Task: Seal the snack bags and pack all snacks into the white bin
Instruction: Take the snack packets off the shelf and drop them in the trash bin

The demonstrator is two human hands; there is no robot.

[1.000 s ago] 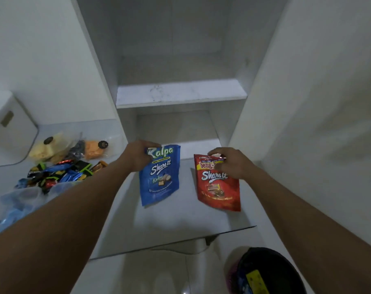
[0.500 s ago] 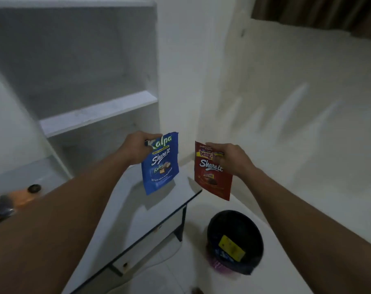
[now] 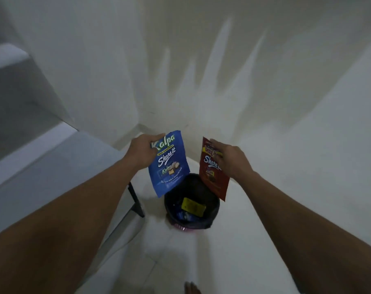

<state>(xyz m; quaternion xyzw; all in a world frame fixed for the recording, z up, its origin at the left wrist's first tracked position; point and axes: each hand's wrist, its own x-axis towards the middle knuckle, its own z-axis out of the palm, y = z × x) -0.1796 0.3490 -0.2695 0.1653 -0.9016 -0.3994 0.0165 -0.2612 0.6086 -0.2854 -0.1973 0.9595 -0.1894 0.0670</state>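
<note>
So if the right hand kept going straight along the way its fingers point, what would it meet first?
Apart from the red bag that the right hand holds, the way looks free up to the white wall beyond. The black bin sits below that line, though depth is unclear.

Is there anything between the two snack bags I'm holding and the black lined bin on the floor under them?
Nothing visible: the blue bag and red bag hang in open air directly above the black-lined bin, whose mouth is uncovered.

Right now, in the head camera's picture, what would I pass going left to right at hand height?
Grey tabletop → left hand → blue Kalpa bag → red bag → right hand → white wall.
</note>
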